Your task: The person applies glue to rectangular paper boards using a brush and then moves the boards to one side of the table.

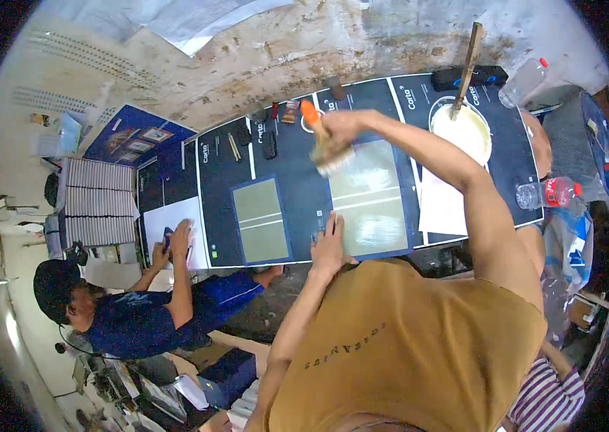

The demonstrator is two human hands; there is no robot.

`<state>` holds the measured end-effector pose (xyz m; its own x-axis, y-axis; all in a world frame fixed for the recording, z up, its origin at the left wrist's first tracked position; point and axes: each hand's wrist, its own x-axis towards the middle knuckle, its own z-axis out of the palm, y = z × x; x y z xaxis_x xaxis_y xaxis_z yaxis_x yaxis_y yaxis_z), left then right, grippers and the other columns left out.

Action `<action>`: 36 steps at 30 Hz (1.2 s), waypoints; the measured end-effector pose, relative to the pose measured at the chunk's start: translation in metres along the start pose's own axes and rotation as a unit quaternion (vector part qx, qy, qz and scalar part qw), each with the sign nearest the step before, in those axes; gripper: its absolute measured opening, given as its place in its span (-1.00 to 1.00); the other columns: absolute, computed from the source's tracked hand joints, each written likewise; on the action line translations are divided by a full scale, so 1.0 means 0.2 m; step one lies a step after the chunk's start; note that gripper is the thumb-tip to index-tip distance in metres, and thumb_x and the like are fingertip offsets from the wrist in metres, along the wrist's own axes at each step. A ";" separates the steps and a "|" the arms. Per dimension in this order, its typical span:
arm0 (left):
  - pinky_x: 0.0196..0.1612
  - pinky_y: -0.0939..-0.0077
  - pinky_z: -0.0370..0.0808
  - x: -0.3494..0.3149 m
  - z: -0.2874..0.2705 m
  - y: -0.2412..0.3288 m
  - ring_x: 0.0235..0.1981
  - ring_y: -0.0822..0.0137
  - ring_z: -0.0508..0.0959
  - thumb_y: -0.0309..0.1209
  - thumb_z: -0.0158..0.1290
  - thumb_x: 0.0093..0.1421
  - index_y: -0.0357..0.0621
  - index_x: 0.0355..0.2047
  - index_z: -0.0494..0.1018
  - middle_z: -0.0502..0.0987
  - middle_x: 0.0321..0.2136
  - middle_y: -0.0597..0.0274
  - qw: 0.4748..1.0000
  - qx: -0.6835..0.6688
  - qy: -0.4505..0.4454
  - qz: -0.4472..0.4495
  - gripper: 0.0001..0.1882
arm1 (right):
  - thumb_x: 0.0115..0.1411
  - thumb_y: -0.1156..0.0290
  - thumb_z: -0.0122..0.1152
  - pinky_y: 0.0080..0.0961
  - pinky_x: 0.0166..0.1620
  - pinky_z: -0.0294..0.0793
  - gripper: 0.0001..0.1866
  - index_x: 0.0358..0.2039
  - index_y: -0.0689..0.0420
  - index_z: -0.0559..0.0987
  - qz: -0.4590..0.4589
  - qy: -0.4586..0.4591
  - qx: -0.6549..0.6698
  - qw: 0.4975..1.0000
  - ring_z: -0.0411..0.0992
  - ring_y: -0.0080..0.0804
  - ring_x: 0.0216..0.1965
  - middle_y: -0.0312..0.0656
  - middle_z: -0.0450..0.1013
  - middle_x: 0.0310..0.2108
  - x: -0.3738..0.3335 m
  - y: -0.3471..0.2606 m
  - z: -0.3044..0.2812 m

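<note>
Raised above the table, my right hand (pixel 344 128) is closed around the handle of a wide paintbrush (pixel 327 150), whose orange end sticks out past the fingers. The pale bristles hang over the upper left corner of a blue-edged greenish panel (pixel 366 189) with white stripes. Shiny wet-looking streaks show on that panel's lower part. My left hand (pixel 328 248) lies with fingers stretched out at the panel's lower left edge. A similar, smaller panel (pixel 260 227) lies to the left. To the right, a bucket (pixel 461 135) of cream-coloured liquid has a wooden stick (pixel 468 65) standing in it.
White paper (pixel 439 209) lies below the bucket. Plastic bottles (pixel 550 193) and a black case (pixel 468 77) sit at the right. Small tools (pixel 234 147) lie at the back. At the left, a person in a cap (pixel 58 284) handles a dark object over a white sheet (pixel 188 216).
</note>
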<state>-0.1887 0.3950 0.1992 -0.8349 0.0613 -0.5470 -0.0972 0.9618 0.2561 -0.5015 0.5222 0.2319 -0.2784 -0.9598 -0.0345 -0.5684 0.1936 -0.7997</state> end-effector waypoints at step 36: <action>0.14 -0.05 0.48 0.00 0.03 -0.09 0.21 -0.19 0.38 0.01 0.55 -0.43 -0.26 0.36 0.02 0.04 0.39 -0.11 0.994 0.017 0.046 0.102 0.41 | 0.11 0.02 0.35 -0.18 -0.32 0.49 -0.64 -0.41 0.09 0.62 0.369 0.347 -0.115 0.855 0.54 -0.04 -0.39 -0.07 0.56 -0.44 -0.85 -0.04 0.35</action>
<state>-0.1832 0.3783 0.1908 -0.8813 0.2332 -0.4111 0.0968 0.9404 0.3259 -0.3956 0.6692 0.2032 -0.9734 -0.2235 -0.0507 -0.1551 0.8054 -0.5721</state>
